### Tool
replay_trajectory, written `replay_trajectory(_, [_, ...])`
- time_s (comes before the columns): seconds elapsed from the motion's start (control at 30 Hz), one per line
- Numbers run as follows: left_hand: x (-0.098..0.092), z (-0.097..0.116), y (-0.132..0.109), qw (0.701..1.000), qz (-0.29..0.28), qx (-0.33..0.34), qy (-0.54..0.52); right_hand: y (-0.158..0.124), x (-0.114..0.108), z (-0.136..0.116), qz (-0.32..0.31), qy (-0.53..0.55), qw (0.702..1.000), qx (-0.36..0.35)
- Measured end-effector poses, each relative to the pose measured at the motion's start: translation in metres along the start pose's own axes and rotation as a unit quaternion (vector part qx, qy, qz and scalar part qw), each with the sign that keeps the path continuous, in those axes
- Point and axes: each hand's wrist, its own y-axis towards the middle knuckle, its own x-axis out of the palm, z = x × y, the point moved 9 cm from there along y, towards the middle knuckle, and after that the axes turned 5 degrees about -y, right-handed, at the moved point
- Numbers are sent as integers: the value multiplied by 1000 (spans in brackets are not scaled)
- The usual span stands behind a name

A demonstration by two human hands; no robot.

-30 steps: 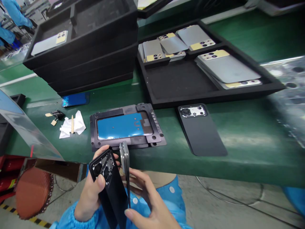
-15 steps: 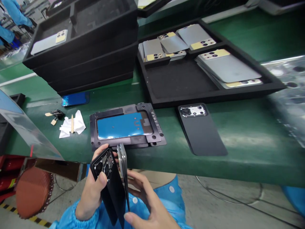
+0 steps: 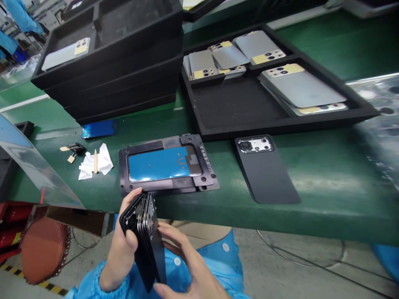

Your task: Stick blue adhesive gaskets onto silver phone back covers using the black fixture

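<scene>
Over my lap, near the bench's front edge, is a stack of black phone back covers with silver camera plates at the top. My left hand is closed round its left side, thumb on the camera end. On the other side, my right hand grips the outer covers between fingers and thumb. The covers stand nearly upright, slightly fanned. Just beyond the hands lies a dark metal fixture with a blue-filmed panel in it. Another black back cover lies flat to its right.
A black tray with several silver back covers stands behind. Stacked black trays rise at back left. White tissue with a wooden stick, a black clip and a blue panel lie left on the green bench.
My right hand has moved left, bringing its separate covers against those in my left hand. The gap between the two groups has closed. Items on the bench stay put.
</scene>
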Motion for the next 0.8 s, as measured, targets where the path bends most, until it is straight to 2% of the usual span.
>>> replay_trajectory(0.1, [10,-2,0,993,3,-57,-100,-3,-4,-6,-41,96,994,21])
replay_trajectory(0.17, [16,-1,2,980,13,-92,-178,-7,-9,-14,-59,141,988,10])
replay_trajectory(0.3, [16,2,11,957,19,-144,-253,-17,-23,-10,-30,155,987,-7])
replay_trajectory(0.37, [20,-2,14,942,-11,-199,-270,-22,-25,3,-7,157,988,-1])
replay_trajectory(0.5, [34,-11,13,894,-95,-308,-311,-24,-25,19,12,177,984,0])
replay_trajectory(0.57, [37,-14,12,882,-112,-322,-327,-21,-25,17,15,184,983,-8])
replay_trajectory(0.8, [34,-20,9,870,-119,-334,-344,-13,-27,6,34,201,979,-5])
